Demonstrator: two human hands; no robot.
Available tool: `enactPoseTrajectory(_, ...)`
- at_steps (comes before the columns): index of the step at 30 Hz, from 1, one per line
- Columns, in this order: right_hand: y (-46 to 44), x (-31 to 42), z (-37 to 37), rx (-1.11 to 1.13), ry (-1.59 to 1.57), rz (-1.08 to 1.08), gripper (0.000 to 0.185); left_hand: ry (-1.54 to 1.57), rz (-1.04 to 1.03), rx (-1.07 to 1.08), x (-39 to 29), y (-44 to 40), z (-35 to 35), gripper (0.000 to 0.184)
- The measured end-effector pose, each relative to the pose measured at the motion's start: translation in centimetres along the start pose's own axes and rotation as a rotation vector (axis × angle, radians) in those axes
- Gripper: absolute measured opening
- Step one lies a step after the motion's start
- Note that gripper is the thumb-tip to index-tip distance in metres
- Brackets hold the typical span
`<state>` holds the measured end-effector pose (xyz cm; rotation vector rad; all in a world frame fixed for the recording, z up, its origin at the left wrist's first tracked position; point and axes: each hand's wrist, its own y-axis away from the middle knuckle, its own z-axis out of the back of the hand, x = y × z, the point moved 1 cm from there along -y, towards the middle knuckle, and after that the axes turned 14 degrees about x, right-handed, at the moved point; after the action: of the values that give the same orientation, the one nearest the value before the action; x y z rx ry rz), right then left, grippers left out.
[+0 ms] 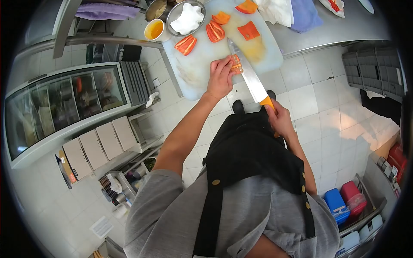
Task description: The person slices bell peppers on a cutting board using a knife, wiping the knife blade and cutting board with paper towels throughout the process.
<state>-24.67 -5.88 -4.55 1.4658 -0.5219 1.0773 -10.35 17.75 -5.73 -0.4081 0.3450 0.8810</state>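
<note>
A piece of red bell pepper [236,64] is at the near edge of the white cutting board [193,71], under the fingers of the left hand [220,76]. That hand's grip is clamped on the piece, with the fingertips bunched together over it. The blade of a chef's knife [253,79] lies right alongside the pepper, its tip pointing away from the person over the board. The right hand [280,117] has its grip wrapped around the knife's yellow handle.

Farther up the board are more pepper pieces: two ribbed ones, a left one [186,44] and a middle one [214,32], with the pale inner ribs showing; a small orange-red piece [221,17] just beyond the middle one; a flat red piece [248,31] to the right; and another piece [246,6] near the far edge. An orange-yellow stain marks the board's right part.

At the board's far left corner stand a steel bowl [171,21] with something white and crumpled inside and a paper cup [164,36] of orange contents. To the right, a white cloth [275,10] and a bluish-purple cloth [305,16] lie next to each other on the stainless-steel worktop [344,28].
</note>
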Motion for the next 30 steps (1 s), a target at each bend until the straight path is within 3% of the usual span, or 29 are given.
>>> enactPoseTrajectory(5,1.3,-1.0,-0.2,0.001,0.009,-0.007,0.033,0.029,-0.031,-0.020,0.6,0.1,0.4,0.034)
enactPoseTrajectory(7,1.2,-1.6,-0.4,-0.013,0.006,0.012,0.033,0.222,0.051,0.051,1.2,0.3,0.7,0.033)
enactPoseTrajectory(10,0.9,-1.1,-0.6,-0.018,0.006,0.029,0.034,0.094,-0.051,-0.017,1.2,0.5,0.7,0.034)
enactPoseTrajectory(14,0.2,0.3,-1.0,0.021,-0.032,-0.047,0.033,0.029,-0.051,-0.013,1.2,0.7,0.8,0.036)
enactPoseTrajectory(22,-0.5,-0.5,-1.7,-0.023,-0.023,0.051,0.033,-0.020,-0.032,-0.002,1.2,0.9,0.4,0.038)
enactPoseTrajectory(30,2.9,-0.7,-0.9,0.024,-0.003,-0.037,0.033,0.124,-0.008,0.019,1.6,1.2,1.0,0.035)
